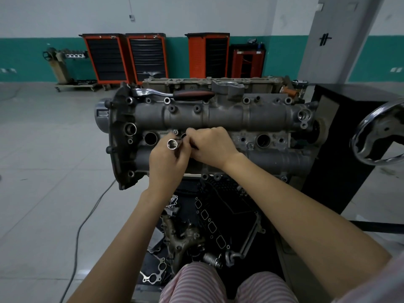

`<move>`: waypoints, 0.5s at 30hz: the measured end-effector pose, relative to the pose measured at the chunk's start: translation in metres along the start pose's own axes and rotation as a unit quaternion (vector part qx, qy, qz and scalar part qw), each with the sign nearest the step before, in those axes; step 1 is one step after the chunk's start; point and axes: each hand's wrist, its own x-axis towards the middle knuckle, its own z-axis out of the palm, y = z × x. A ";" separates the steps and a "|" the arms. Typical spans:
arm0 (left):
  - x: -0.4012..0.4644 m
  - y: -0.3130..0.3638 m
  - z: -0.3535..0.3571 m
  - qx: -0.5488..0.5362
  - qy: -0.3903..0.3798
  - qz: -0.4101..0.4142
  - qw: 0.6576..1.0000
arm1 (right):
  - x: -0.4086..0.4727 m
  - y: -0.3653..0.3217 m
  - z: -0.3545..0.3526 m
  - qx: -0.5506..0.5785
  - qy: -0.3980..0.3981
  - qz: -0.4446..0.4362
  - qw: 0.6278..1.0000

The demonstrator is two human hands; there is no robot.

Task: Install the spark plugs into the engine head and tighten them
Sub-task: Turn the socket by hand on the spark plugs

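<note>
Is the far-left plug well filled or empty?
Looks empty: the far-left spark plug well shows only a dark open bore, nothing protruding. Whether a plug sits deep inside, cannot tell. The socket is in the left hand.

Right hand (211, 146) hides the socket's (173, 144) far end.

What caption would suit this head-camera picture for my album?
Both hands hold a socket tube over the engine head, ratchet resting behind.

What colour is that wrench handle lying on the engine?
Black and red handle, seen in the head view.
</note>
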 end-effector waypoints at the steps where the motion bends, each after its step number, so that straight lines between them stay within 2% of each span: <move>1: -0.001 0.000 0.000 -0.008 -0.002 -0.008 1.000 | 0.001 0.001 0.000 0.002 -0.011 0.014 1.000; 3: -0.001 -0.001 0.000 -0.022 -0.004 -0.020 1.000 | 0.002 0.005 0.003 -0.006 -0.052 0.025 0.998; 6: 0.000 -0.001 -0.002 -0.020 -0.007 -0.024 0.999 | 0.002 0.006 0.004 -0.001 -0.074 0.006 0.997; 15: 0.002 0.002 0.000 0.007 0.010 -0.007 1.000 | -0.001 0.005 0.003 -0.022 -0.047 -0.008 0.999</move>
